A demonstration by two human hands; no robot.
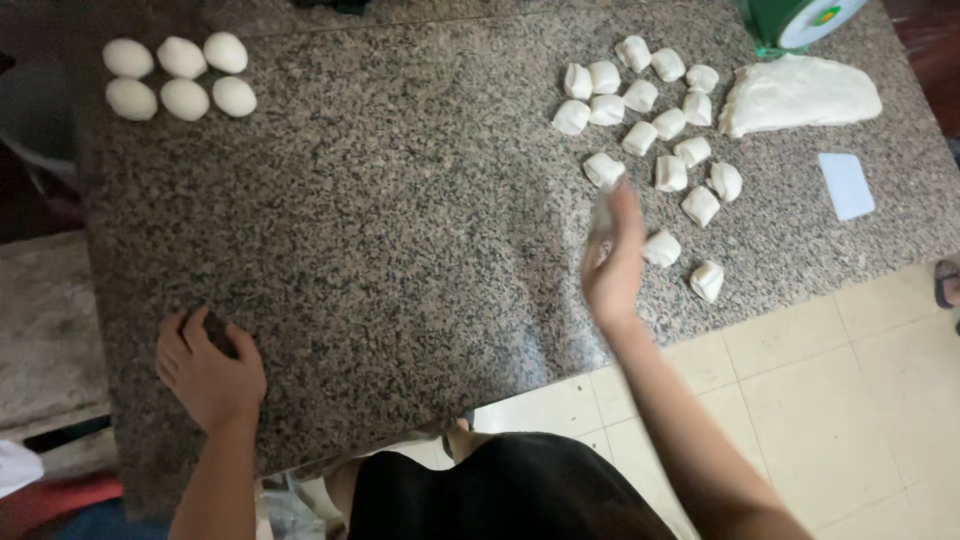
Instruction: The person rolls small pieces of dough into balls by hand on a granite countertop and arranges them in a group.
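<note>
Right hand (pixel 612 262) pinching soft dough piece (pixel 603 213); granite counter (pixel 400 220).

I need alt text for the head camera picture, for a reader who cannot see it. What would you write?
A person's right hand, blurred, reaches toward a scatter of cut dough pieces on a granite table, while the left hand rests near the front edge. Six smooth dough balls sit at the far left corner; a large dough slab and white scraper lie at the right.
</note>
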